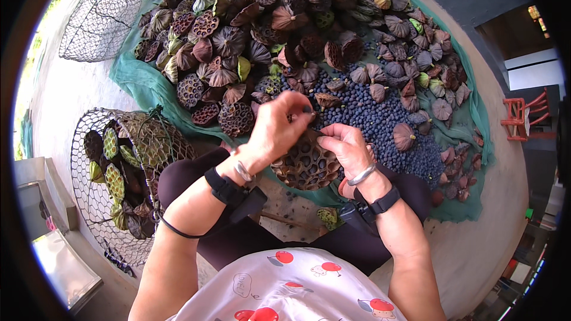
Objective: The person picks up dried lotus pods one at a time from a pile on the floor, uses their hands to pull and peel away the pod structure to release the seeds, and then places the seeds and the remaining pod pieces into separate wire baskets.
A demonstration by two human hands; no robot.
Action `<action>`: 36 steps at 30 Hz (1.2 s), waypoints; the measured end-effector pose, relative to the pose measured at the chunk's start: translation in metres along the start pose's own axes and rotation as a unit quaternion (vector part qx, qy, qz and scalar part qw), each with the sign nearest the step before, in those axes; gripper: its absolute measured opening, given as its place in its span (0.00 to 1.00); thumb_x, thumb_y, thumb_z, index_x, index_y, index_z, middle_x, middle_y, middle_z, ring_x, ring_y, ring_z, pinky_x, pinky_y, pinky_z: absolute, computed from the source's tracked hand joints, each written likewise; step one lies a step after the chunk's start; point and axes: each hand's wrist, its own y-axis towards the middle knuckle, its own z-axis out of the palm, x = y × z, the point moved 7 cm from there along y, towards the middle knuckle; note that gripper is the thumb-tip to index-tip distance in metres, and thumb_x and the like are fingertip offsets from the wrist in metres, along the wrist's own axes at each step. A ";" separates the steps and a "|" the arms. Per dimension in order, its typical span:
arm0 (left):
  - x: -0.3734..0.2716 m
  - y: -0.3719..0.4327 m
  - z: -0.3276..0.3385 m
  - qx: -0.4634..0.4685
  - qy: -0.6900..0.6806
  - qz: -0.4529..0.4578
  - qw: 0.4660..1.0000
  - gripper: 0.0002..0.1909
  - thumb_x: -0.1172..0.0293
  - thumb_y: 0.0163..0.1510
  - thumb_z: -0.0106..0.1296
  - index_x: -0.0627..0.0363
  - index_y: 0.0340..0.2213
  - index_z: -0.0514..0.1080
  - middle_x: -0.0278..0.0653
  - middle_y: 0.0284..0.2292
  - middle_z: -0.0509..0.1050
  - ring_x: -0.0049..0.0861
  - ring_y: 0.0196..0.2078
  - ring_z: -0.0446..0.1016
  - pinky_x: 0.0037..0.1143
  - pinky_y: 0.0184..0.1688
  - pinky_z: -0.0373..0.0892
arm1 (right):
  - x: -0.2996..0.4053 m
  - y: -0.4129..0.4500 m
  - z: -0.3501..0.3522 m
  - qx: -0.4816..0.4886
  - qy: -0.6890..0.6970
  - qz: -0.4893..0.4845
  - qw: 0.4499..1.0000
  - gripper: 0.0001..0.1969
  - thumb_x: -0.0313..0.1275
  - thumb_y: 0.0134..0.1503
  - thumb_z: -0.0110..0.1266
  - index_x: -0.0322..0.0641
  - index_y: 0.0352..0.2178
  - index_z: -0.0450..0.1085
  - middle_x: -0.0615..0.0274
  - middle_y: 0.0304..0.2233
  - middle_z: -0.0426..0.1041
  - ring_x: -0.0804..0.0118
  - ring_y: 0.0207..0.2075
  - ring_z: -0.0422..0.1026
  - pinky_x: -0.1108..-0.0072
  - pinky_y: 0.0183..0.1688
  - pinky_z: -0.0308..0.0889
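Note:
A large dried brown lotus seed pod [308, 167], its holes facing up, lies between my hands over my lap. My right hand [345, 142] pinches a torn edge of this pod between thumb and fingers. Above the pod's left side, my left hand [283, 122] has its thumb and index finger curled together around a small dark thing, which looks like a lotus seed [307, 109]. Just beyond my hands, many loose dark blue lotus seeds [379, 120] are spread on a green mesh net [142, 78]. A big heap of dried lotus pods [227, 42] rises behind them.
At my left, a wire mesh basket [96, 214] holds green and brown pods. Another wire basket [100, 20] stands farther off at the upper left. A green and brown pod [329, 216] and a thin stick [285, 219] lie between my legs. A red chair [517, 118] is at the far right.

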 end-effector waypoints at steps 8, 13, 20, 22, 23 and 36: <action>0.027 0.013 -0.015 0.071 -0.136 -0.142 0.978 0.33 0.69 0.42 0.62 0.67 0.47 0.60 0.46 0.44 0.67 0.30 0.47 0.66 0.28 0.46 0.65 | 0.015 -0.001 -0.007 -0.050 0.017 -0.061 0.997 0.06 0.23 0.49 0.54 0.31 0.29 0.69 0.68 0.25 0.71 0.81 0.25 0.67 0.89 0.30 0.63; 0.013 0.001 0.005 0.164 -0.085 -0.165 0.969 0.18 0.74 0.41 0.60 0.67 0.36 0.69 0.33 0.27 0.73 0.14 0.31 0.68 0.18 0.37 0.66 | 0.014 0.000 -0.010 -0.035 0.046 -0.068 0.996 0.09 0.24 0.49 0.54 0.32 0.33 0.68 0.68 0.26 0.71 0.81 0.26 0.67 0.88 0.30 0.63; 0.016 0.000 0.006 0.174 -0.138 -0.169 0.960 0.19 0.75 0.40 0.60 0.67 0.35 0.69 0.33 0.27 0.72 0.14 0.30 0.68 0.18 0.34 0.66 | 0.025 -0.007 0.007 0.057 -0.040 -0.049 0.996 0.17 0.24 0.44 0.56 0.28 0.37 0.67 0.64 0.30 0.72 0.77 0.31 0.69 0.83 0.34 0.66; 0.015 0.000 0.006 0.186 -0.129 -0.163 0.960 0.18 0.75 0.40 0.60 0.67 0.35 0.69 0.33 0.27 0.72 0.14 0.29 0.67 0.18 0.34 0.66 | 0.025 -0.007 0.005 0.050 -0.058 -0.058 0.995 0.16 0.24 0.43 0.56 0.28 0.36 0.67 0.64 0.29 0.72 0.77 0.30 0.68 0.84 0.34 0.66; 0.013 0.000 0.005 0.176 -0.110 -0.147 0.967 0.18 0.76 0.39 0.58 0.67 0.35 0.69 0.32 0.26 0.72 0.14 0.29 0.67 0.18 0.33 0.66 | 0.025 -0.007 0.005 0.043 -0.078 -0.070 0.994 0.15 0.24 0.43 0.56 0.29 0.35 0.68 0.65 0.28 0.72 0.78 0.29 0.68 0.84 0.33 0.65; 0.018 -0.007 0.014 0.171 -0.193 -0.173 0.950 0.17 0.80 0.38 0.52 0.67 0.34 0.68 0.32 0.29 0.72 0.13 0.30 0.68 0.16 0.35 0.65 | 0.008 -0.008 0.009 0.081 0.095 0.036 0.992 0.11 0.21 0.42 0.54 0.31 0.32 0.70 0.67 0.25 0.72 0.80 0.25 0.69 0.86 0.31 0.65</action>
